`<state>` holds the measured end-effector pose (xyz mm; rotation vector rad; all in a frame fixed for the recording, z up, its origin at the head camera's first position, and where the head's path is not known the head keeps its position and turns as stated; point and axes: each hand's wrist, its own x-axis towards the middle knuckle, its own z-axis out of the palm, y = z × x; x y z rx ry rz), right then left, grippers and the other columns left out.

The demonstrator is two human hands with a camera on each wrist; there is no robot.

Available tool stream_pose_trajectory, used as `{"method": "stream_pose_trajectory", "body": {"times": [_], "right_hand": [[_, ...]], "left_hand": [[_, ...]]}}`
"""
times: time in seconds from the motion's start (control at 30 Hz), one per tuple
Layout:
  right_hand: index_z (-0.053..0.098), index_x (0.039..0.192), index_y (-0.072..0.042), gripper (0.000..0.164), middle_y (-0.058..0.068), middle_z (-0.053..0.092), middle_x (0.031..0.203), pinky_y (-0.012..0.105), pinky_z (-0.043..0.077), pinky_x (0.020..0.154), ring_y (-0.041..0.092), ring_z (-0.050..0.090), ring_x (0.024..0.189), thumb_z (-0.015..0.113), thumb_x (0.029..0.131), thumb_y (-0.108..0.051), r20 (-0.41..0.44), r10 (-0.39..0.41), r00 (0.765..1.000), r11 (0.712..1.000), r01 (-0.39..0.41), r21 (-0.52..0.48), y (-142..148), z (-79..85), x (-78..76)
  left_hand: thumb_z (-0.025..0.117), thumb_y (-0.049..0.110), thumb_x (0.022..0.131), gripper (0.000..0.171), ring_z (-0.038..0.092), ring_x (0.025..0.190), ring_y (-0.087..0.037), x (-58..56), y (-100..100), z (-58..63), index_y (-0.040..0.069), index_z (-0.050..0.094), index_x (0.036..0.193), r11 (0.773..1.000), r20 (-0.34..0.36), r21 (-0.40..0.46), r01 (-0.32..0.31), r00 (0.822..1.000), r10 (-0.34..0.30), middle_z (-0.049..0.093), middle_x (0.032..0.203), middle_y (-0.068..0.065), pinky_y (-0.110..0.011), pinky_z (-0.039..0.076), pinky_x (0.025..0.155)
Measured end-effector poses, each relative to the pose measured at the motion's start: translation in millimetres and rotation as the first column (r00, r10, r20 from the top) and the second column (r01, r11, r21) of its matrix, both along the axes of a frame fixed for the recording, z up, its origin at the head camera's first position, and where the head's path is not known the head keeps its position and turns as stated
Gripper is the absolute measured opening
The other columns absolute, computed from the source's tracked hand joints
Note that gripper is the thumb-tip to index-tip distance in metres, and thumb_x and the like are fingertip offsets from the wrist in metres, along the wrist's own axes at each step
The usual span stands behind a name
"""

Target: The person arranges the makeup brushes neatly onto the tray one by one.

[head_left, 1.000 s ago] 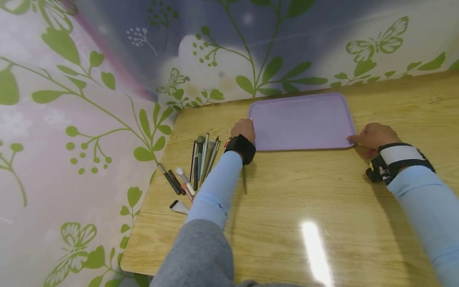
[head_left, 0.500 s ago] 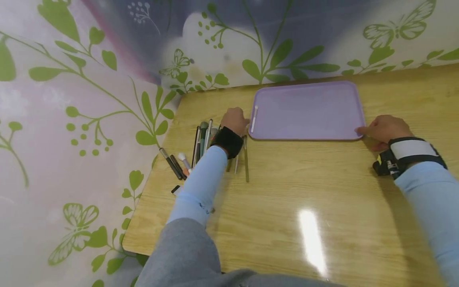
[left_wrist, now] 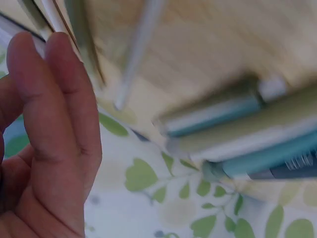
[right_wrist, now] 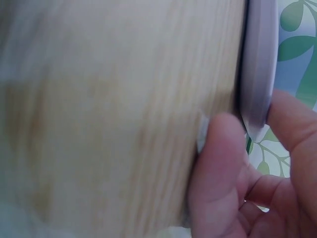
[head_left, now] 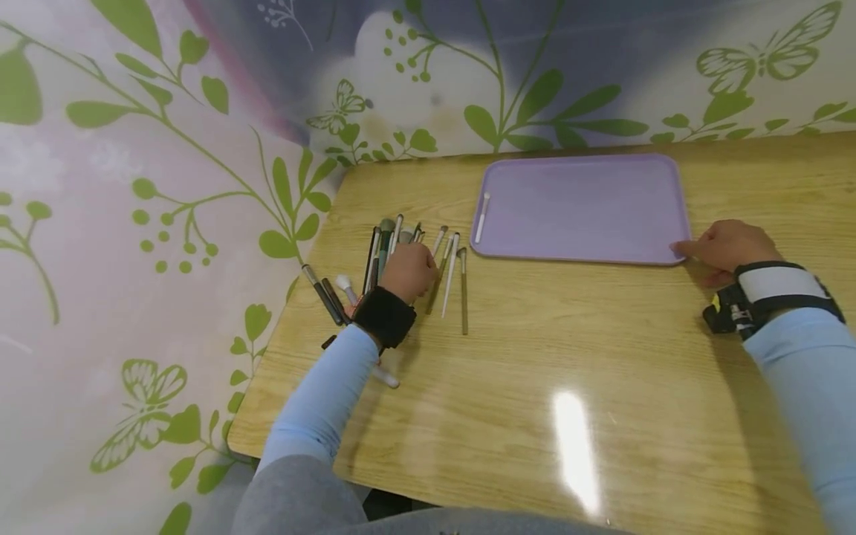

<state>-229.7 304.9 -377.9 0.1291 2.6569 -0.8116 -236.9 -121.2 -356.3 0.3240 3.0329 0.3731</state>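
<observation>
My left hand (head_left: 409,272) reaches over a bunch of makeup brushes (head_left: 386,239) on the table. The left wrist view has its fingers (left_wrist: 54,109) fairly straight, overlapping several brush handles; nothing shows gripped. Just right of this hand lie slim brushes, among them a brown-handled brush (head_left: 464,293) and a white-handled brush (head_left: 451,279). A small white brush (head_left: 482,218) rests along the left side of the purple tray (head_left: 588,208). With one extended digit, my right hand (head_left: 729,245) touches the tray's near right corner; in the right wrist view another fingertip (right_wrist: 225,129) lies beside that corner.
Thicker brushes, including a black one (head_left: 322,293) and a white-tipped one (head_left: 345,285), lie by the left wall. A pale brush handle (head_left: 386,377) pokes out under the left forearm. The wooden table (head_left: 508,416) meets a leaf-patterned wall (head_left: 428,89) behind the tray.
My left hand has moved from the tray's left edge back to the brush bunch. The small white brush now shows uncovered in the tray. The right hand stays at the tray's corner.
</observation>
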Motion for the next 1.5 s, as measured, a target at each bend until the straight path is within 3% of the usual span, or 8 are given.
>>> {"method": "stream_pose_trajectory", "body": {"times": [0.17,0.4,0.67,1.0,1.1,1.23,1.37,1.5], "right_hand": [[0.046,0.074,0.000,0.061,0.003,0.053,0.054,0.031,0.041,0.047,0.015,0.058,0.047,0.047,0.071,-0.061,-0.028,-0.006,1.000,1.000,0.006,0.011,0.4,0.5,0.5],[0.047,0.081,0.003,0.065,0.004,0.055,0.056,0.031,0.041,0.047,0.015,0.058,0.048,0.047,0.071,-0.062,-0.021,-0.009,1.000,1.000,0.009,-0.001,-0.4,0.6,0.5],[0.046,0.083,0.003,0.066,0.006,0.057,0.061,0.030,0.041,0.048,0.015,0.059,0.049,0.046,0.072,-0.062,-0.032,-0.004,0.999,1.000,0.005,0.014,1.9,3.8,-0.9],[0.047,0.082,0.003,0.063,0.006,0.057,0.059,0.031,0.043,0.048,0.016,0.059,0.048,0.048,0.072,-0.059,-0.026,-0.002,1.000,1.000,0.001,-0.014,0.2,3.5,1.2],[0.047,0.075,0.000,0.057,0.005,0.056,0.058,0.031,0.042,0.047,0.016,0.058,0.047,0.048,0.074,-0.057,-0.041,0.005,0.999,1.000,-0.005,-0.006,-0.1,3.1,0.9],[0.049,0.071,-0.002,0.054,0.005,0.056,0.059,0.031,0.041,0.047,0.016,0.058,0.047,0.049,0.074,-0.055,-0.054,0.000,0.999,1.000,0.000,-0.006,-2.5,1.8,-0.8],[0.051,0.073,-0.001,0.056,0.006,0.056,0.062,0.031,0.042,0.048,0.016,0.058,0.048,0.049,0.074,-0.057,-0.038,-0.005,0.999,1.000,0.004,-0.003,-2.3,-0.1,-1.8],[0.050,0.077,0.001,0.059,0.008,0.057,0.064,0.031,0.042,0.047,0.016,0.058,0.048,0.048,0.073,-0.058,-0.047,-0.023,0.999,1.000,0.024,0.011,2.8,-0.1,0.7]], "left_hand": [[0.060,0.019,0.076,0.043,0.024,0.039,-0.008,3.0,18.0,-1.3,0.014,0.037,0.040,0.996,-0.021,-0.073,0.053,0.998,-0.055,0.028,0.043,0.004,-0.021,0.021,0.040],[0.060,0.019,0.075,0.036,0.041,0.045,-0.011,0.7,30.9,-3.4,0.013,0.036,0.048,0.982,0.012,-0.189,-0.019,1.000,0.022,0.043,0.052,-0.001,-0.025,0.031,0.040],[0.066,0.029,0.067,0.038,0.036,0.043,-0.011,-16.7,38.0,-5.8,0.013,0.039,0.046,0.991,0.036,-0.125,-0.052,0.998,0.057,0.037,0.047,0.003,-0.024,0.029,0.038],[0.060,0.031,0.072,0.033,0.055,0.043,-0.018,-58.0,62.9,54.6,0.006,0.059,0.050,0.979,0.061,0.183,-0.086,0.995,0.076,0.048,0.038,0.000,-0.022,0.039,0.047],[0.060,0.033,0.069,0.032,0.056,0.046,-0.017,-82.3,85.8,41.6,0.008,0.058,0.049,0.979,0.046,0.180,-0.095,0.995,0.088,0.049,0.039,0.002,-0.024,0.042,0.048],[0.061,0.033,0.065,0.030,0.050,0.048,-0.016,-108.0,102.8,-0.1,0.009,0.052,0.050,0.991,-0.001,0.072,-0.116,0.993,0.117,0.051,0.050,0.000,-0.028,0.042,0.047],[0.059,0.028,0.066,0.023,0.052,0.057,-0.017,-113.7,108.8,-22.5,0.007,0.056,0.059,0.984,0.029,-0.042,-0.171,0.985,0.172,0.059,0.067,-0.006,-0.030,0.044,0.049],[0.057,0.026,0.071,0.020,0.057,0.066,-0.017,-106.8,114.6,-16.5,0.007,0.062,0.073,0.980,0.023,-0.069,-0.186,0.982,0.188,0.063,0.080,-0.007,-0.030,0.046,0.052]]}}
